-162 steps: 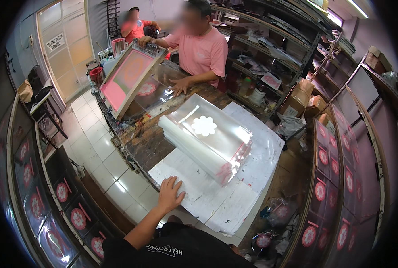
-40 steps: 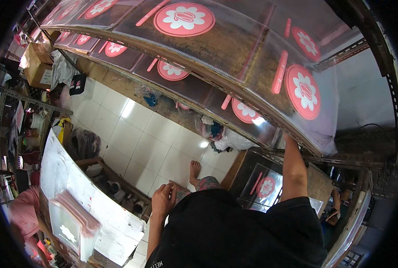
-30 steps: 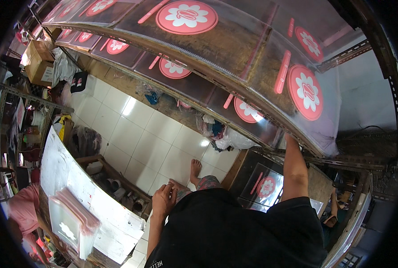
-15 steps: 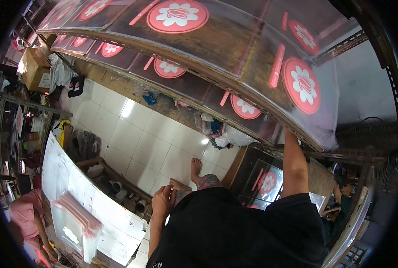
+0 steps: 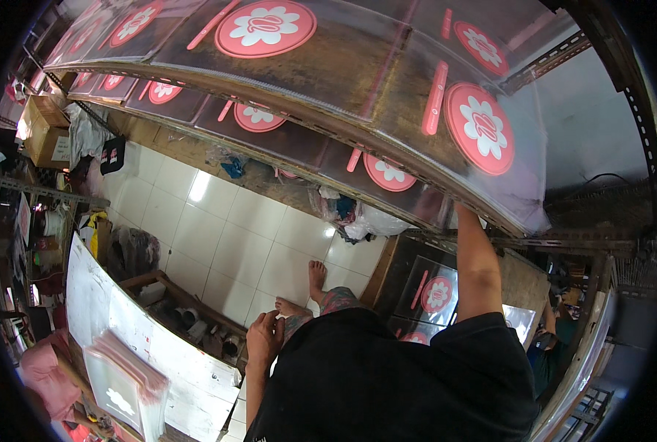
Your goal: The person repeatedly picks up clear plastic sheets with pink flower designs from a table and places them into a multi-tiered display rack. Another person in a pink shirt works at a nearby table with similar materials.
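Observation:
My right arm (image 5: 479,272) reaches up to the front edge of the upper shelf (image 5: 365,140). The right hand is hidden beneath that edge, so its fingers do not show. Clear plastic sheets printed with a pink disc and white flower (image 5: 480,128) lie along this shelf; similar printed sheets (image 5: 389,172) lie on the tier below. My left hand (image 5: 264,339) hangs in front of my body with its fingers curled in and nothing visible in them. Beneath my right arm, more printed sheets (image 5: 437,295) lie on a dark surface.
A white-topped table (image 5: 188,398) at lower left bears a stack of clear printed sheets (image 5: 133,372). Beside it stands a wooden crate (image 5: 170,283) of odds and ends. A person in pink (image 5: 48,376) works at far left. A cardboard box (image 5: 46,132) stands at upper left.
The whole view has shifted slightly, with the shelves now a little further left. My right arm still reaches under the shelf edge, and my left hand stays low with curled fingers.

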`<state>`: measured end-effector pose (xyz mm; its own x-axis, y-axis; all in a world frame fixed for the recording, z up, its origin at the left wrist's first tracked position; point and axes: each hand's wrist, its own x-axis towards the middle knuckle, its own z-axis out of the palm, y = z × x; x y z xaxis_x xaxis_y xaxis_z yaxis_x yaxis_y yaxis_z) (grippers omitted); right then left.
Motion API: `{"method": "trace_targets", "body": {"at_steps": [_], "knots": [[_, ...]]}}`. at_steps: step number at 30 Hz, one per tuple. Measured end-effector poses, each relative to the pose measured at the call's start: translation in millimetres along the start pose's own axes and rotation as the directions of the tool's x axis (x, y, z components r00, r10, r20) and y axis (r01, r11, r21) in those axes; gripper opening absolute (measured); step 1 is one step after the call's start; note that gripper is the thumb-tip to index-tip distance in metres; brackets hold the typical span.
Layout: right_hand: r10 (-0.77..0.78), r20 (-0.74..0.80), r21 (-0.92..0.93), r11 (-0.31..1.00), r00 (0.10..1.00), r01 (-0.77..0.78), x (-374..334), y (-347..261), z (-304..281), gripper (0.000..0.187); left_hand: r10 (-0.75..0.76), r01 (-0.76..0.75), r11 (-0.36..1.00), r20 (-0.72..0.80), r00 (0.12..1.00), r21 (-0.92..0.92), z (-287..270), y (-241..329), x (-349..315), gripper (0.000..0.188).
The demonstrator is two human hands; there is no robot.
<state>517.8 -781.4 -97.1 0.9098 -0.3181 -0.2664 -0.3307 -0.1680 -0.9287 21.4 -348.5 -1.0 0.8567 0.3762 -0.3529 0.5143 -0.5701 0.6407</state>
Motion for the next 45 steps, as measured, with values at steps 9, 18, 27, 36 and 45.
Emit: {"method": "trace_targets", "body": {"at_steps": [9,18,27,36,45], "knots": [[-0.050,-0.036,-0.179,0.983,0.998,0.042,-6.9,-0.2,2.0,0.049,0.019,-0.019,1.000,0.002,1.000,0.010,0.7,-3.9,-3.6,0.022],[-0.135,0.468,-0.756,0.450,0.873,0.475,-125.0,-17.8,25.3,0.051,0.033,-0.034,0.999,0.029,0.999,0.015,4.5,1.4,0.8,0.021],[-0.225,0.727,-0.656,0.053,0.649,0.753,-167.7,-9.0,27.9,0.051,0.087,-0.087,0.996,0.040,0.995,-0.007,8.9,1.3,7.5,0.021],[-0.215,0.684,-0.694,0.103,0.697,0.713,-156.2,-13.1,36.5,0.045,0.068,-0.068,0.998,0.022,0.997,0.018,6.8,-6.2,-1.4,0.021],[-0.266,0.671,-0.688,0.123,0.692,0.715,-173.8,-19.1,40.7,0.050,0.068,-0.068,0.998,-0.016,0.998,0.005,2.8,-10.4,-11.2,0.015]]}}
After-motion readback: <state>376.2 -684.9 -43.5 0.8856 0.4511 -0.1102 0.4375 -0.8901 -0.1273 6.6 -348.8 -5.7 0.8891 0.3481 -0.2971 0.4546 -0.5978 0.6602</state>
